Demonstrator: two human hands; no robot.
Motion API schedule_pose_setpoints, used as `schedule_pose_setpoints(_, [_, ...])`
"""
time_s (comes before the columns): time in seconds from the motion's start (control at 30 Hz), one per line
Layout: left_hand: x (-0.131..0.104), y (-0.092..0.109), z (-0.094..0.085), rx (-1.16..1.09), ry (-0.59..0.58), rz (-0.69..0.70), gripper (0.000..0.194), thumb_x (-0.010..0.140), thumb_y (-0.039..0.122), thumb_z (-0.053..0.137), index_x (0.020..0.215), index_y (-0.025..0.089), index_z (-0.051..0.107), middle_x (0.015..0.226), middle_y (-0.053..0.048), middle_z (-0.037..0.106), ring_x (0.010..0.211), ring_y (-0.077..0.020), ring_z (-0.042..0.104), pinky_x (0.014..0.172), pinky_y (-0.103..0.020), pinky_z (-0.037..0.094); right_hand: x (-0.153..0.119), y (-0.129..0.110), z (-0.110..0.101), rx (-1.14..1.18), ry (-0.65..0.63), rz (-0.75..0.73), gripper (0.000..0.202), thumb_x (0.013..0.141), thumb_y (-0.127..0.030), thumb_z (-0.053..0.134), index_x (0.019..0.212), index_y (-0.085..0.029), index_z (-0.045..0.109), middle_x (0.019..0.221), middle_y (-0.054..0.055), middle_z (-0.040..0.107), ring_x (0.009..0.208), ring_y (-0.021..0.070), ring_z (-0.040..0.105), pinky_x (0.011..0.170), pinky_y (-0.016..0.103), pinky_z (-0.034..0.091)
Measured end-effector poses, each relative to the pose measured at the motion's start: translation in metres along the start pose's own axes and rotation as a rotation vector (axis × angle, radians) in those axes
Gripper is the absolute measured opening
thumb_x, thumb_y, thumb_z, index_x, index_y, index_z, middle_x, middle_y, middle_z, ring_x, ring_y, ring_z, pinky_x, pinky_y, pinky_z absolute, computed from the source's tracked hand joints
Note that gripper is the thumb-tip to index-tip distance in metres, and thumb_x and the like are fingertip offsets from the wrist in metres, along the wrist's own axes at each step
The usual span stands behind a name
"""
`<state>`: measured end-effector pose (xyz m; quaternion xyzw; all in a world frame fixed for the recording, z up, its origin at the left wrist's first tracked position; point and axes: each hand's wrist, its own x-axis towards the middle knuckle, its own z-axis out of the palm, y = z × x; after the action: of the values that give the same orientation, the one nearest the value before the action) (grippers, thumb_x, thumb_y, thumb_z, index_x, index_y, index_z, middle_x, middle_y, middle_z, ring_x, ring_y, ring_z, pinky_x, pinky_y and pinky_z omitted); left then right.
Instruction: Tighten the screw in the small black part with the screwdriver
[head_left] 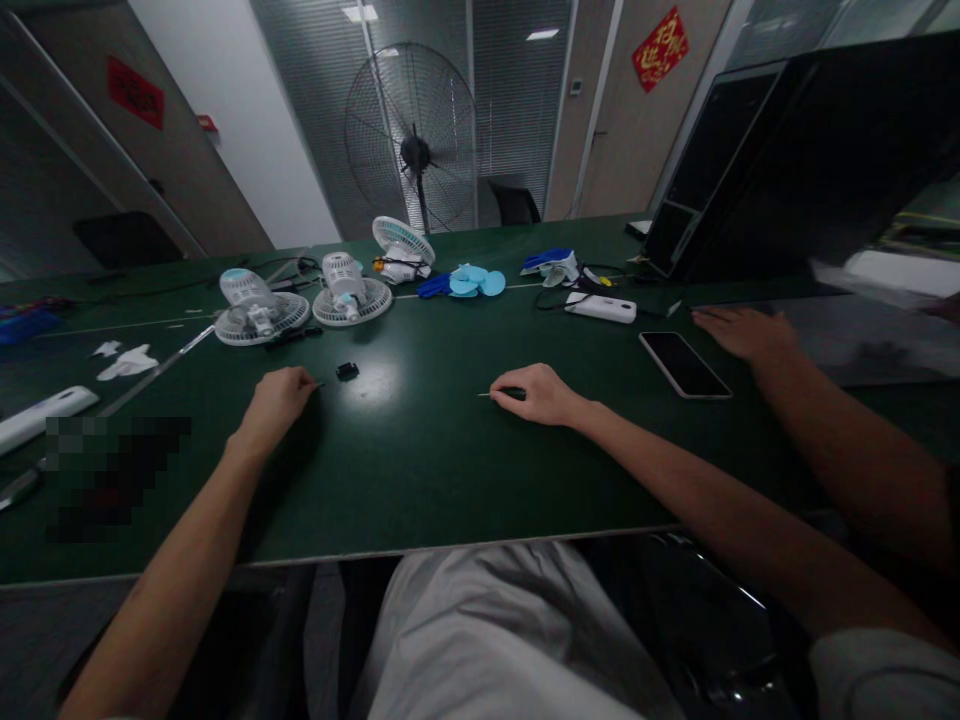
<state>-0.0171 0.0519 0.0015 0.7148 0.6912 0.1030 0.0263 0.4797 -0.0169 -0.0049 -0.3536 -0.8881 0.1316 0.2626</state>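
My left hand rests on the green table, its fingers pinched round a small dark piece too tiny to name. Just beyond those fingertips lies a small black plastic part. Near the middle of the table, my right hand is closed on a thin pointed metal tool. The tool's tip points left, towards my left hand. Most of the tool is hidden by my fingers.
Small white fans lie along the far side beside light-blue fan blades and gloves. A white device and a phone are at the right. Another person's hand rests beyond the phone. A large black monitor stands behind.
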Motion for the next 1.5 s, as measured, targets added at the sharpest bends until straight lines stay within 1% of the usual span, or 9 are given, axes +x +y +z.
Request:
schedule_pose_setpoints(0.23, [-0.006, 0.014, -0.004, 0.003, 0.076, 0.065, 0.021, 0.087, 0.039, 0.059, 0.087, 0.02, 0.066, 0.096, -0.013, 0.073, 0.086, -0.0307, 0.069, 0.074, -0.036, 0.05, -0.001, 0.001, -0.001, 0.007, -0.034, 0.002, 0.023, 0.103, -0.034, 0.06, 0.112, -0.02, 0.076, 0.104, 0.004, 0.08, 0.088, 0.0185, 0.075, 0.081, 0.032, 0.056])
schedule_pose_setpoints(0.4, [-0.007, 0.028, -0.006, -0.168, 0.164, -0.036, 0.021, 0.083, 0.041, 0.064, 0.09, 0.021, 0.064, 0.093, -0.009, 0.074, 0.087, -0.0271, 0.07, 0.076, -0.033, 0.052, -0.001, 0.002, -0.001, 0.009, -0.028, -0.004, 0.023, 0.103, -0.034, 0.059, 0.112, -0.02, 0.076, 0.105, 0.004, 0.08, 0.09, 0.019, 0.074, 0.083, 0.034, 0.056])
schedule_pose_setpoints(0.5, [-0.008, 0.033, -0.005, -0.279, 0.2, -0.044, 0.024, 0.082, 0.041, 0.066, 0.093, 0.02, 0.067, 0.093, -0.008, 0.075, 0.09, -0.0255, 0.072, 0.081, -0.032, 0.055, 0.0, 0.0, -0.001, 0.013, -0.028, 0.0, 0.025, 0.104, -0.035, 0.059, 0.111, -0.02, 0.076, 0.106, 0.005, 0.08, 0.09, 0.0189, 0.074, 0.083, 0.033, 0.056])
schedule_pose_setpoints(0.57, [-0.008, 0.034, -0.004, -0.327, 0.208, -0.024, 0.03, 0.082, 0.04, 0.067, 0.103, 0.018, 0.069, 0.096, -0.008, 0.077, 0.092, -0.0252, 0.073, 0.086, -0.032, 0.056, 0.0, -0.001, -0.002, 0.001, -0.024, 0.003, 0.025, 0.104, -0.035, 0.059, 0.109, -0.02, 0.077, 0.104, 0.004, 0.08, 0.089, 0.0188, 0.074, 0.082, 0.033, 0.056])
schedule_pose_setpoints(0.7, [-0.006, 0.033, -0.001, -0.325, 0.2, -0.009, 0.047, 0.082, 0.037, 0.065, 0.125, 0.017, 0.071, 0.102, -0.008, 0.079, 0.095, -0.0261, 0.074, 0.093, -0.034, 0.056, 0.0, -0.001, -0.002, -0.004, -0.033, 0.0, 0.025, 0.104, -0.034, 0.058, 0.109, -0.02, 0.077, 0.104, 0.004, 0.08, 0.088, 0.0185, 0.074, 0.081, 0.032, 0.055])
schedule_pose_setpoints(0.97, [0.003, 0.027, 0.01, -0.266, 0.261, 0.054, 0.036, 0.087, 0.037, 0.062, 0.112, 0.019, 0.08, 0.107, -0.01, 0.08, 0.095, -0.028, 0.075, 0.091, -0.034, 0.057, 0.0, 0.003, 0.001, -0.019, -0.023, -0.002, 0.022, 0.102, -0.035, 0.06, 0.109, -0.022, 0.077, 0.104, 0.003, 0.08, 0.089, 0.0196, 0.075, 0.082, 0.033, 0.055])
schedule_pose_setpoints(1.13, [0.002, 0.03, 0.007, -0.342, 0.263, -0.001, 0.04, 0.092, 0.045, 0.06, 0.114, 0.018, 0.08, 0.101, -0.01, 0.08, 0.09, -0.0289, 0.076, 0.087, -0.035, 0.058, 0.0, 0.002, 0.0, -0.004, -0.027, -0.006, 0.024, 0.103, -0.035, 0.059, 0.111, -0.021, 0.077, 0.105, 0.004, 0.08, 0.09, 0.0198, 0.075, 0.082, 0.033, 0.055])
schedule_pose_setpoints(1.37, [-0.001, 0.03, 0.005, -0.544, 0.224, -0.089, 0.049, 0.083, 0.051, 0.068, 0.116, 0.017, 0.08, 0.099, -0.01, 0.081, 0.088, -0.029, 0.076, 0.08, -0.035, 0.058, 0.0, 0.005, 0.001, -0.015, -0.028, -0.011, 0.024, 0.103, -0.035, 0.06, 0.112, -0.02, 0.077, 0.105, 0.004, 0.08, 0.09, 0.0194, 0.074, 0.081, 0.032, 0.054])
schedule_pose_setpoints(1.5, [0.001, 0.025, 0.007, -0.567, 0.223, -0.074, 0.052, 0.08, 0.05, 0.071, 0.119, 0.017, 0.08, 0.1, -0.011, 0.081, 0.091, -0.0307, 0.076, 0.081, -0.036, 0.057, 0.0, 0.002, 0.0, -0.003, -0.035, -0.007, 0.025, 0.103, -0.035, 0.059, 0.112, -0.02, 0.077, 0.104, 0.005, 0.08, 0.089, 0.0193, 0.074, 0.081, 0.032, 0.054])
